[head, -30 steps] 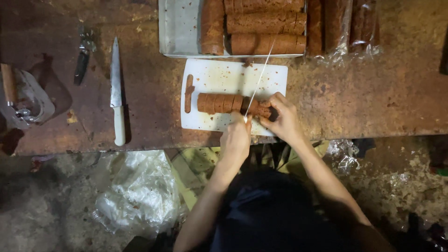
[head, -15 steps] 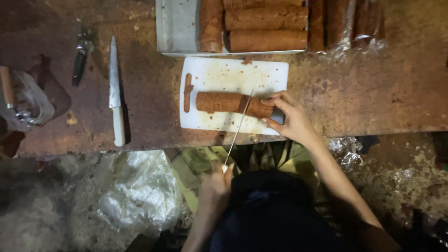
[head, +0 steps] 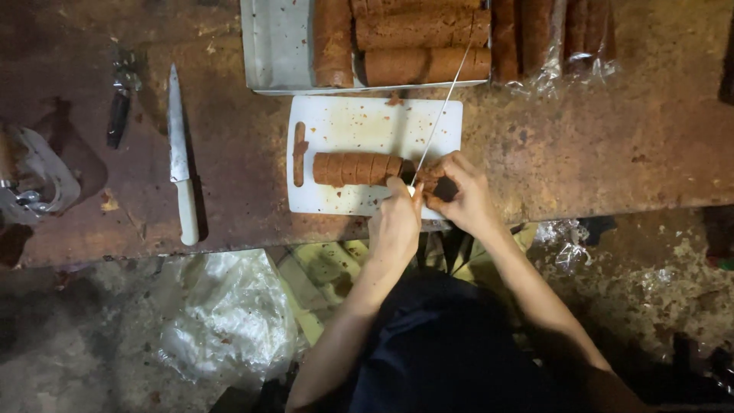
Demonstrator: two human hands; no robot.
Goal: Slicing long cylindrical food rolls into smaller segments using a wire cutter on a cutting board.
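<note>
Slicing knife set across brown roll on white cutting board; both hands closed at the roll's right end.

On bench, from left: one dark tool (head: pixel 118 115) at 9 o'clock, one spare white-handled knife (head: pixel 180 164) lying 12-to-6. One cutting board (head: pixel 367 122) at centre, carrying one thin strip (head: pixel 299 153) and one scored brown roll (head: pixel 355 168), long axis 9-to-3. Left hand (head: pixel 395 223), grip closed on handle of long slicing knife (head: pixel 442 107); blade running toward 1 o'clock, crossing roll near its 3 o'clock end. Right hand (head: pixel 462 195), nearer that end, grip closed on it. One metal tray (head: pixel 275 46) at 12 o'clock with three rolls; more wrapped rolls (head: pixel 550 38) at 2 o'clock, count unclear.
</note>
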